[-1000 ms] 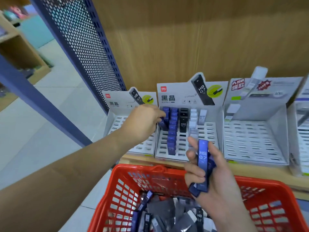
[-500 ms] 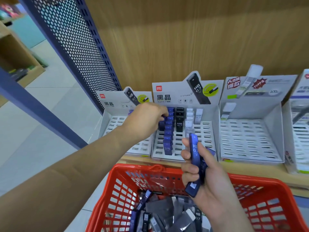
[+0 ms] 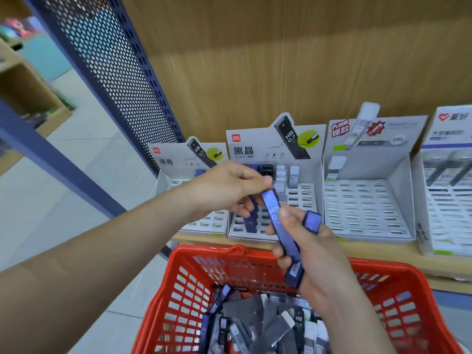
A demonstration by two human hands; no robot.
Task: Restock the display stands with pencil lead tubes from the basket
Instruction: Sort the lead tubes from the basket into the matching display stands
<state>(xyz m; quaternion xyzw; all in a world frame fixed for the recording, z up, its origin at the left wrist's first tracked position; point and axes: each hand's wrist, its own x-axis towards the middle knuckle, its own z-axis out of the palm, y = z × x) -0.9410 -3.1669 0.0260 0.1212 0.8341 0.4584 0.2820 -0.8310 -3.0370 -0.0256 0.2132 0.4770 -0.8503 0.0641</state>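
Observation:
My right hand [image 3: 310,247] holds a small bunch of blue lead tubes over the red basket [image 3: 421,297]. One blue tube marked HB 0.7 [image 3: 279,226] sticks up from that bunch, and my left hand [image 3: 227,187] pinches its top end with thumb and fingers. Behind the hands stands the middle display stand [image 3: 304,198], holding a row of blue tubes, black tubes and a few white ones. Several more tubes lie loose in the basket [image 3: 255,325].
A smaller stand [image 3: 168,180] sits to the left with one blue tube, a stand with bare slots [image 3: 367,205] to the right, and another stand [image 3: 447,190] at the far right. All rest on a wooden shelf [image 3: 383,256]. A perforated blue panel [image 3: 109,72] rises at left.
My left hand has drawn back from the blue row in the middle stand and taken the top of the tube held up by my right hand. The right hand has risen slightly.

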